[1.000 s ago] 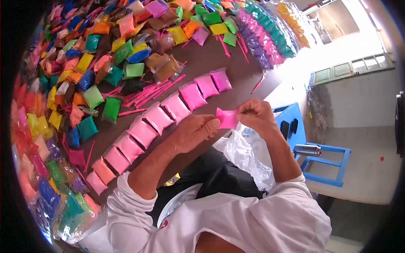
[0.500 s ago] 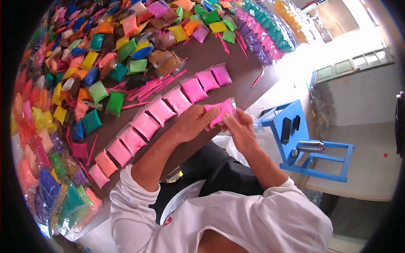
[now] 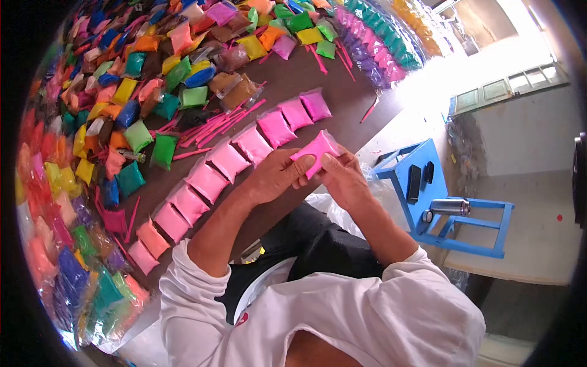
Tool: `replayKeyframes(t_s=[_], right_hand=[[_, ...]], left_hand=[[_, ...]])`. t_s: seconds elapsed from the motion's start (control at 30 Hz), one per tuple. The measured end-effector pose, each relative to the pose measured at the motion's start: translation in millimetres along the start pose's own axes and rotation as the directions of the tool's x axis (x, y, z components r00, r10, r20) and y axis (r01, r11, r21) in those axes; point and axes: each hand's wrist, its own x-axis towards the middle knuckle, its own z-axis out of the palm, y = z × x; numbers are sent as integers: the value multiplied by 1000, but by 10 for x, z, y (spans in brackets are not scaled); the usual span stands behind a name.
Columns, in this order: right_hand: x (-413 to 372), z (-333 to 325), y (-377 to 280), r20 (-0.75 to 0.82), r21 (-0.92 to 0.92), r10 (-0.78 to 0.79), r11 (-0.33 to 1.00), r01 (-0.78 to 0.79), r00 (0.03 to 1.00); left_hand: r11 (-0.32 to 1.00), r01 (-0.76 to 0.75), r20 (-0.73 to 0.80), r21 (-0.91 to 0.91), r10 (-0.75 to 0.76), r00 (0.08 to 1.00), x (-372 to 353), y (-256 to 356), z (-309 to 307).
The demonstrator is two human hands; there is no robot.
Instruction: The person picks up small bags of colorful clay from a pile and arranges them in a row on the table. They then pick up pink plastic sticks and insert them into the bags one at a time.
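Observation:
Near the table's front edge, my left hand [image 3: 276, 174] and my right hand [image 3: 346, 175] hold one bright pink clay packet [image 3: 318, 147] between them. Both thumbs press on its face, and its clear wrapper end points up and away from me. The fingers beneath the packet are partly hidden. Just beyond my hands, a slanting row of pink packets [image 3: 228, 158] lies on the dark table [image 3: 293, 79], running from lower left to upper right. One packet in that row is more orange [image 3: 152, 239].
A big heap of colourful packets [image 3: 147, 73] covers the far and left table. Thin pink sticks [image 3: 214, 125] lie before it. A red pen-like object [image 3: 369, 110] is near the right edge. On a blue stool [image 3: 422, 159] rest dark objects and a metal flask [image 3: 451, 207].
My hands have lifted the pink packet slightly away from me and turned it, so its broad face now shows more. The row on the table is unchanged; the view has shifted a little.

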Motion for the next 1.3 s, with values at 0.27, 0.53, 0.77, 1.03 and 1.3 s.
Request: replayKeyframes(t_s=[0.27,0.53,0.77,1.03,1.3], right_hand=[[27,-9,34,-24,-186,-94,979,88,995],[472,-504,-664,-44,-860,-355,489,145,934],[1138,-792,-899,-10,-952,-114,304,26,993],[1274,-920,-628,171,-985,-437,-59,161,883],[1253,-742,-434,235,-971,-557,-163,173,797]], left_hand=[[999,-22,-44,-36,21,999,-3,-40,42],[825,-127,-25,550,168,985,-3,-23,113],[861,-126,-56,492,176,983,-9,43,132],[852,-86,-76,517,146,986,-17,37,140],[871,-162,-32,464,199,979,-4,-58,140]])
